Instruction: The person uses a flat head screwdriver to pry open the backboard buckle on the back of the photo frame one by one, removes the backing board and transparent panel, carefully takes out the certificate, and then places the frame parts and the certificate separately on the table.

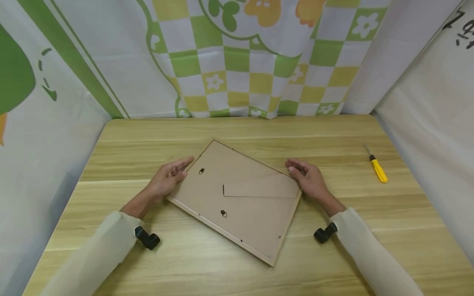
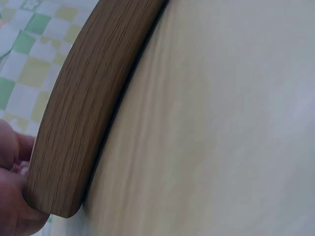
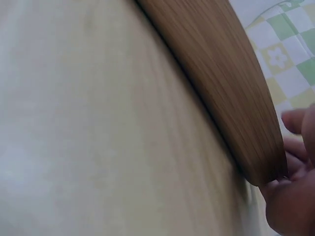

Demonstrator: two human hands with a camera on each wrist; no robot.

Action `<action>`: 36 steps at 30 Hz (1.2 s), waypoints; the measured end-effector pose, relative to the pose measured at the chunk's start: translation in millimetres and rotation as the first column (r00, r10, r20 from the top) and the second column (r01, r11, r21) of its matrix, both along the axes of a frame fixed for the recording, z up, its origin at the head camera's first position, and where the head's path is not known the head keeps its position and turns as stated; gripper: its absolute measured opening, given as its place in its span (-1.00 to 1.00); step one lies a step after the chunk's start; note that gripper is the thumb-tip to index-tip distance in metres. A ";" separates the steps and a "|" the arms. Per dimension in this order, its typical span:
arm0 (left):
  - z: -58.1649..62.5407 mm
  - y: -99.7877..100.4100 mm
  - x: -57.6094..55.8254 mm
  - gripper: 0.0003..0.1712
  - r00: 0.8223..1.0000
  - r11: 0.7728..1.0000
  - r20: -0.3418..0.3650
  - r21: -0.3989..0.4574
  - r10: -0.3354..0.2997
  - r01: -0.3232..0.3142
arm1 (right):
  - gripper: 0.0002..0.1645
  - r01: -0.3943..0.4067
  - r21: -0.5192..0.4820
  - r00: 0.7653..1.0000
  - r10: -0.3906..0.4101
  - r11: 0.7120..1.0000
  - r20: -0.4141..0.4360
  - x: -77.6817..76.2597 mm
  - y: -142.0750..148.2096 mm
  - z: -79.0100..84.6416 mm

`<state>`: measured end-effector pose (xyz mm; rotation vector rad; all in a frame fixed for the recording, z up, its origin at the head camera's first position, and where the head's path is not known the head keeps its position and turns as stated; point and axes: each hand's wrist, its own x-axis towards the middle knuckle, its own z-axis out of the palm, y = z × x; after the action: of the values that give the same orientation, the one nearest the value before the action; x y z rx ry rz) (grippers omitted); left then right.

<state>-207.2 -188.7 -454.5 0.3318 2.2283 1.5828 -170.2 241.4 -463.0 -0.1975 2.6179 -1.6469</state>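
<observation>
- Because its back looks like stiff board, the picture frame (image 1: 248, 181), laid back-up on the table (image 1: 333, 135), should be light but fragile if glazed, best held by opposite wooden edges.
- Its left side is touched by the left hand (image 1: 166, 177), fingers nearly straight; its right corner by the right hand (image 1: 310, 179), fingers loosely bent.
- Its front is hidden; fingertips are partly covered in the wrist views.

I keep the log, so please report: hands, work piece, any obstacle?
Left hand on left side of picture frame, right hand on right corner. Back side up, askew to table. Nothing seen in the way; yellow screwdriver off right.
</observation>
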 end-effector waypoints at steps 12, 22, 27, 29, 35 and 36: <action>1.3 18.7 35.2 -0.41 0.972 0.971 -0.025 0.048 0.235 -0.234 | -0.24 0.132 -0.093 0.991 -0.128 0.987 0.044 16.0 -0.3 -1.6; 1.3 35.0 60.9 -0.36 0.937 0.938 -0.045 0.051 0.346 -0.344 | -0.29 0.054 -0.027 0.999 -0.054 0.998 0.007 33.9 -12.8 -2.4; 0.3 41.7 72.4 -0.34 0.917 0.921 -0.080 0.030 0.390 -0.389 | -0.33 0.049 -0.004 0.999 -0.049 0.999 0.005 38.5 -19.9 5.5; 0.5 44.1 75.9 -0.33 0.913 0.916 -0.079 0.017 0.401 -0.401 | -0.36 0.064 0.023 0.998 -0.064 0.998 0.006 37.5 -20.9 5.8; 2.8 50.7 83.3 -0.32 0.908 0.909 -0.075 -0.031 0.412 -0.415 | -0.38 0.063 0.087 0.998 -0.063 0.994 -0.010 32.3 -15.5 -1.1; 2.7 51.1 83.8 -0.32 0.909 0.910 -0.073 -0.026 0.410 -0.413 | -0.38 0.059 0.082 0.998 -0.058 0.995 -0.012 32.0 -15.0 -0.8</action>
<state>-123.4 -137.6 -451.8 -0.1136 2.4987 1.7448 -138.2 226.4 -463.8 -0.1270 2.7172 -1.5549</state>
